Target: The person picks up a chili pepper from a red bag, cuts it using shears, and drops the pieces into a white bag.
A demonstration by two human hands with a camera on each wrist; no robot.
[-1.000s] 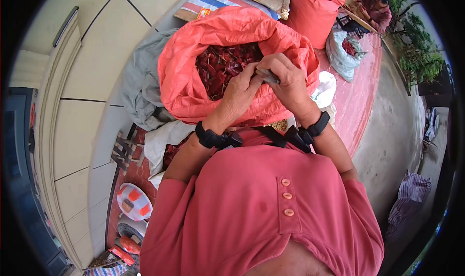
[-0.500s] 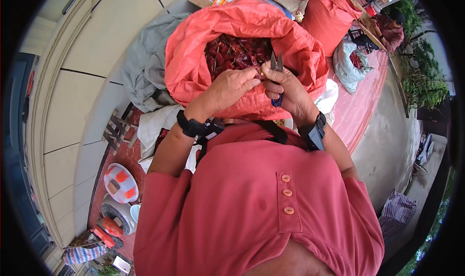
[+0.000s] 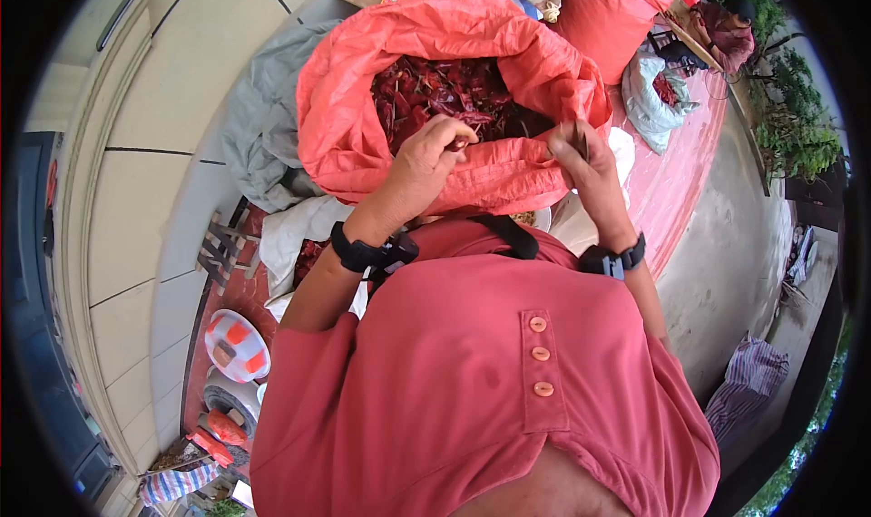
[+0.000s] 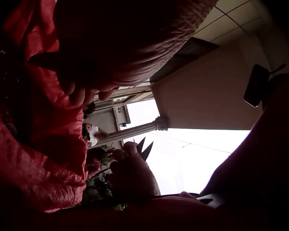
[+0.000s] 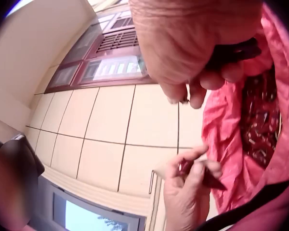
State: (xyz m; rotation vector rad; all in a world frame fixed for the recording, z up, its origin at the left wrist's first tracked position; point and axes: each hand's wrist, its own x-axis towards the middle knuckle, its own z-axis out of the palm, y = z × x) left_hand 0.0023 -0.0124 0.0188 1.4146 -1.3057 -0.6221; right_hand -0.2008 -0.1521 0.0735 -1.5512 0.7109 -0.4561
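In the head view my left hand [image 3: 422, 165] is over the near left rim of a red woven sack [image 3: 435, 9], holding a dried red chili. The dark pointed chili [image 4: 43, 61] sticks out past the fingers in the left wrist view. My right hand [image 3: 585, 163] is at the sack's right rim and grips small scissors [image 4: 144, 149], their two pointed blades spread slightly. A small dark bit [image 5: 184, 101] shows at the right fingertips in the right wrist view. Dried red chilies [image 3: 435, 95] fill the sack's mouth.
Behind stands a second, full red sack [image 3: 603, 18]; a pale sack of chilies [image 3: 655, 104] is to its right. Grey sacking [image 3: 268, 122] lies at left, near a wooden stool [image 3: 222, 249] and an orange-and-white basin [image 3: 238, 345]. Another person [image 3: 726, 32] sits at the far right.
The hands were together over the sack, with the scissors' blades pointing up half a second ago. Now they are apart, the left further left and the right further right.
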